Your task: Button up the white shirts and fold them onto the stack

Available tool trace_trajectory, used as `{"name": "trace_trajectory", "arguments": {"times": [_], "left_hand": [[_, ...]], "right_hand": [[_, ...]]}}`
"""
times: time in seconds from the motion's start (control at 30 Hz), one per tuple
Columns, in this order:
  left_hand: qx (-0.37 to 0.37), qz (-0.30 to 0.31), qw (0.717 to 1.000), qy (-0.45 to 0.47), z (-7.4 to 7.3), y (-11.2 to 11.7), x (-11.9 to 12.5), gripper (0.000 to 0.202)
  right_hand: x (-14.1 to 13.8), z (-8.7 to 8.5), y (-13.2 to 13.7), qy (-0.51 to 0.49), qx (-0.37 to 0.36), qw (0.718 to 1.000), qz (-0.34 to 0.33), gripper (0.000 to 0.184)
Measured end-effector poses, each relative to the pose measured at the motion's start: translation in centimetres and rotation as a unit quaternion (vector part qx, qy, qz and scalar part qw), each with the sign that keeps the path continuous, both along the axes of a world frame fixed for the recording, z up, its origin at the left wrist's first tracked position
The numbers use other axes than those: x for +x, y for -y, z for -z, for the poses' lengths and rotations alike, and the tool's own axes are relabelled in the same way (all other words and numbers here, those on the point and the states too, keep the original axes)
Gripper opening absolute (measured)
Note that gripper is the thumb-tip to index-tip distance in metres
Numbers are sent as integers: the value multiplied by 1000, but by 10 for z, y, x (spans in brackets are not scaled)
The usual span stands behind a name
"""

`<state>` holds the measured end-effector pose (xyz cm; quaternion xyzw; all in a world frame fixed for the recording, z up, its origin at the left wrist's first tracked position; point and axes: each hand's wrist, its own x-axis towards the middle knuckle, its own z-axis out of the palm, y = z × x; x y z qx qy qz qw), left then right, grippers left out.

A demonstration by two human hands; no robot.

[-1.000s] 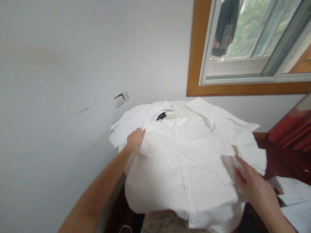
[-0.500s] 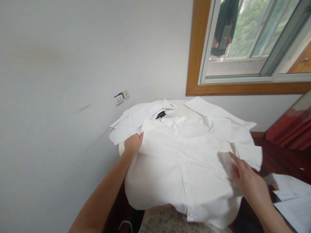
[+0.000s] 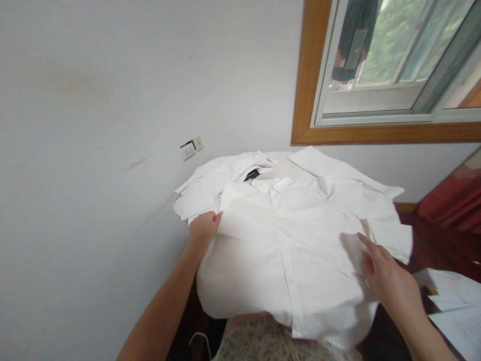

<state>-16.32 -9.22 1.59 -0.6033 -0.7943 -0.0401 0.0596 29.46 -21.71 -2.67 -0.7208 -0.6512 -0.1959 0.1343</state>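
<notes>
A white shirt (image 3: 263, 220) lies spread over a round table, its collar (image 3: 272, 185) toward the wall and its lower part draping over the near edge. My left hand (image 3: 205, 225) is closed on the shirt's left edge, with the thumb on top. At the right side, my right hand (image 3: 391, 281) has its thumb and bent fingers at the cloth beside a sleeve and seems to grip it; part of the hold is hidden. Creases run across the shirt between both hands. Another crumpled white garment (image 3: 210, 178) lies at the table's far left.
The table top (image 3: 283, 168) shows beyond the collar, close to the wall. A wall socket (image 3: 188, 150) is at left, a wood-framed window (image 3: 356, 134) at right. White papers or cloth (image 3: 454, 291) lie low at right, near a red curtain (image 3: 454, 200).
The whole view has shifted slightly, with the scene now a little farther right. Both hands keep the same places on the shirt.
</notes>
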Motion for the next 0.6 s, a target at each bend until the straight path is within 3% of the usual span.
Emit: {"name": "trace_trajectory", "arguments": {"times": [0.13, 0.23, 0.43, 0.6], "left_hand": [[13, 11, 999, -36, 1, 7, 1, 57], [6, 1, 999, -40, -5, -1, 0, 59], [6, 11, 1000, -17, -26, -66, -2, 62], [40, 32, 998, 22, -19, -108, -4, 61]], "right_hand": [[0, 0, 0, 2, 8, 1000, -3, 47], [2, 1, -1, 5, 10, 1000, -8, 44], [3, 4, -2, -2, 9, 1000, -8, 44], [2, 6, -1, 6, 18, 1000, -13, 44]]}}
